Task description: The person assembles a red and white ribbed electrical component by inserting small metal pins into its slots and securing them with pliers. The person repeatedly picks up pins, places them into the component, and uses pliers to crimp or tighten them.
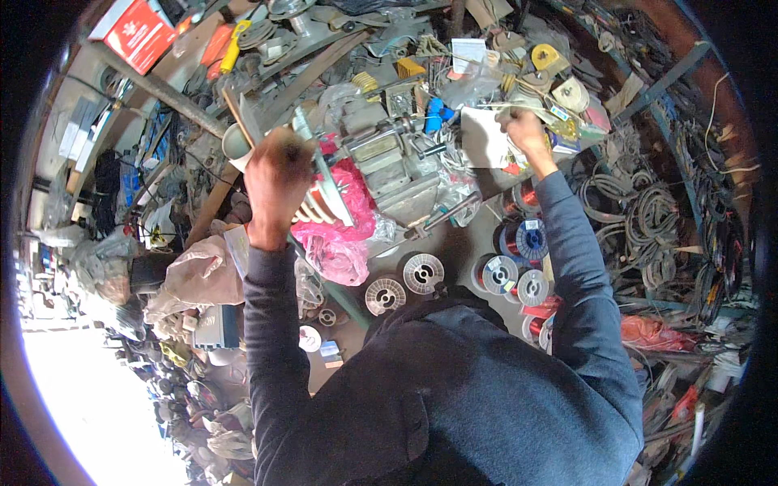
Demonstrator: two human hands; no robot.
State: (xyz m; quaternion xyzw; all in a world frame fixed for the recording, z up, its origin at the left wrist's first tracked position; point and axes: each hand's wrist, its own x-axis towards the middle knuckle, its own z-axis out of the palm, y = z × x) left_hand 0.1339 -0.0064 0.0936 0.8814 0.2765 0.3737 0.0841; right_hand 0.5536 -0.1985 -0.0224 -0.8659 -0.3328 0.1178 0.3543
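My left hand (279,174) is raised on the left, its back to me and its fingers hidden and blurred. Beside it are a pale cup-like tube (237,144) and a pale-edged frame (339,193) with curved cream strips. A pink plastic bag (356,194) lies round that frame. Farther right, my right hand (523,130) has curled fingers at the edge of a white sheet (485,138); what they grip is too small to make out. Between the hands sits a grey metal machine part (389,166), with a blue object (438,115) behind it.
Wire spools (424,273) stand near my body, several with copper-coloured wire (527,240) on the right. Coiled cables (636,202) hang at the right. A yellow tape roll (548,58) lies at the back, and a red-and-white box (139,34) stands far left.
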